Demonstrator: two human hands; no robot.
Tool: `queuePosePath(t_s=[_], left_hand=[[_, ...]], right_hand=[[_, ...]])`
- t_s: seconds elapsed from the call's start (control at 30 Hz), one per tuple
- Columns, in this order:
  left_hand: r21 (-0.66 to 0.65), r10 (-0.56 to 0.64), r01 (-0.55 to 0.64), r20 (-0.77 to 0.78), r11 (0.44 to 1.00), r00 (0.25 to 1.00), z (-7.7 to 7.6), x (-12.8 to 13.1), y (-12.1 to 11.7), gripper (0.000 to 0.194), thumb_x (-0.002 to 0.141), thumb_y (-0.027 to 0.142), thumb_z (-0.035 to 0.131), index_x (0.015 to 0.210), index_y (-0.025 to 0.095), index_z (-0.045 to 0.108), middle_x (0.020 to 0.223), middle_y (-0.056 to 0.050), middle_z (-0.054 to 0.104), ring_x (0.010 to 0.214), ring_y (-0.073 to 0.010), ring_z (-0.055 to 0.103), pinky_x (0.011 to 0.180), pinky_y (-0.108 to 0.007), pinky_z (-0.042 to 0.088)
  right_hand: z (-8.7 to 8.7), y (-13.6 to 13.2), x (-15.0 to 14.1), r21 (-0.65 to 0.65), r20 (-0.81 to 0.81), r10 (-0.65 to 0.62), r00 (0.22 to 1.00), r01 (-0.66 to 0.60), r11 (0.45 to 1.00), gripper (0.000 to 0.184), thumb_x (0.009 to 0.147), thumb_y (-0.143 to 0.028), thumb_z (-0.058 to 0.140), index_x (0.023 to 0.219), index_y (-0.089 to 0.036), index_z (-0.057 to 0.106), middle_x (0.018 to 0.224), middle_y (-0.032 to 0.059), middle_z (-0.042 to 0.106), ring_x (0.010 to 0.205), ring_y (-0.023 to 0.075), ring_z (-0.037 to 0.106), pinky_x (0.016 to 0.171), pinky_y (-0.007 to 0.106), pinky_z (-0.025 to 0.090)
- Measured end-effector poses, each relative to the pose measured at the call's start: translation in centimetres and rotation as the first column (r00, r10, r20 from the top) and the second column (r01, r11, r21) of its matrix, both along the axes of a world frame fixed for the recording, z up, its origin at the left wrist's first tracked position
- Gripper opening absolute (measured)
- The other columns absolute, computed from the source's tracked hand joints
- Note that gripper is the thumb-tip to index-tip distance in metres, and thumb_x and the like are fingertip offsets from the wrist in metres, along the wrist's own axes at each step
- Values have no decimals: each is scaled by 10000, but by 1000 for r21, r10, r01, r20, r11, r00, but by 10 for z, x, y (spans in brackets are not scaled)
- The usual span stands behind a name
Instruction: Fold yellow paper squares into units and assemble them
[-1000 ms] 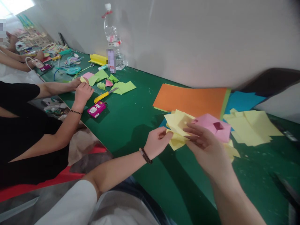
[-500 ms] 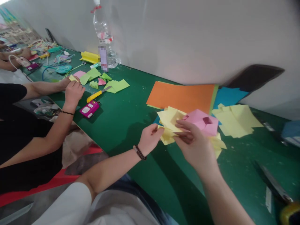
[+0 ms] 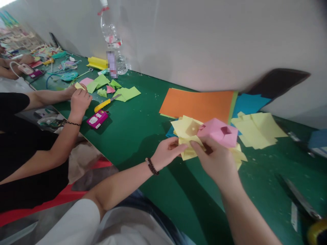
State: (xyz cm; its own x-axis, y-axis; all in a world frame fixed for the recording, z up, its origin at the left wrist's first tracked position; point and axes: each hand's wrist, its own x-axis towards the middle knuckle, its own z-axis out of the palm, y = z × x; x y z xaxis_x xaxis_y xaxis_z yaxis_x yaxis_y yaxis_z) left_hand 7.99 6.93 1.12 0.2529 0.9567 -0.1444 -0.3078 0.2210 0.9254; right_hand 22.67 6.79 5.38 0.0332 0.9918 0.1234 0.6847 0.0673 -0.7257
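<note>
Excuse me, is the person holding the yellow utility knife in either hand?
No, the knife lies on the green table, while the left hand and right hand hold yellow paper and pink paper.

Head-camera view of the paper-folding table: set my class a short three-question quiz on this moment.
1. True or false: the beaded bracelet is on the person's right wrist.
2. Beside the yellow paper, what colour is the folded paper at the person's right hand? A orange, B pink, C blue.
3. Fill in the missing words: the yellow-handled tool near the co-worker's hand is a ____.

Key: 1 false, it is on the left wrist; 2 B; 3 utility knife.
</note>
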Motion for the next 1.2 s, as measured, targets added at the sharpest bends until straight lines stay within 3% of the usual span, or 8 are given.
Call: queuePosePath(t_s=[0.1,0.27,0.43,0.57,0.7,0.87,1.03,1.2], left_hand=[[14,0,0,-24,1000,1000,-7,1,2,333,685,433,737,754,140,595,752,-19,603,707,-131,568,708,-286,469],[-32,13,-14,-44,999,999,-10,1,3,310,671,402,739,699,139,578,698,5,585,652,-106,544,660,-256,445],[-113,21,-19,17,993,1000,-5,2,2,418,650,506,743,624,148,528,642,22,529,624,-98,527,608,-243,446],[-172,34,-25,45,985,998,-5,2,3,408,615,480,769,625,143,541,653,16,543,639,-101,540,631,-258,467],[-210,79,-61,79,976,994,-3,2,4,337,604,397,768,624,142,549,627,26,536,619,-90,536,611,-237,464],[-206,99,-76,101,976,990,-4,2,5,287,619,363,751,660,135,583,673,8,579,633,-90,555,610,-227,468],[-188,93,-73,99,979,991,-9,4,5,360,615,440,773,692,134,598,686,-1,583,651,-98,555,623,-238,464],[-126,63,-57,46,990,997,-8,4,4,428,606,485,787,597,143,529,613,34,500,590,-69,482,577,-214,417]], right_hand=[[-1,3,1,-69,-71,-43,997,38,997,264,785,-471,588,729,-217,630,605,8,560,547,154,523,516,292,455],[-10,5,1,-112,-257,-100,961,73,991,355,719,-470,656,962,-210,657,830,58,673,762,211,637,673,349,532],[-13,6,1,-136,-302,-91,949,52,989,396,719,-473,671,1016,-211,658,905,79,697,826,232,660,714,378,549],[-13,6,2,-145,-325,-89,942,43,989,396,702,-479,687,997,-215,659,907,75,698,850,242,664,737,404,558],[-7,3,5,-81,-280,54,959,-80,994,249,700,-416,665,876,-240,683,928,59,701,895,248,659,799,432,554],[1,-2,8,7,-41,177,983,-177,984,198,734,-418,582,809,-302,723,1071,46,685,1040,286,627,764,423,551],[2,-1,8,61,1,162,987,-162,985,208,736,-453,569,798,-310,707,1001,41,706,973,281,647,738,415,540],[-1,1,9,-8,-20,-19,1000,18,1000,314,715,-550,615,821,-265,690,760,47,702,683,235,653,545,348,504]])
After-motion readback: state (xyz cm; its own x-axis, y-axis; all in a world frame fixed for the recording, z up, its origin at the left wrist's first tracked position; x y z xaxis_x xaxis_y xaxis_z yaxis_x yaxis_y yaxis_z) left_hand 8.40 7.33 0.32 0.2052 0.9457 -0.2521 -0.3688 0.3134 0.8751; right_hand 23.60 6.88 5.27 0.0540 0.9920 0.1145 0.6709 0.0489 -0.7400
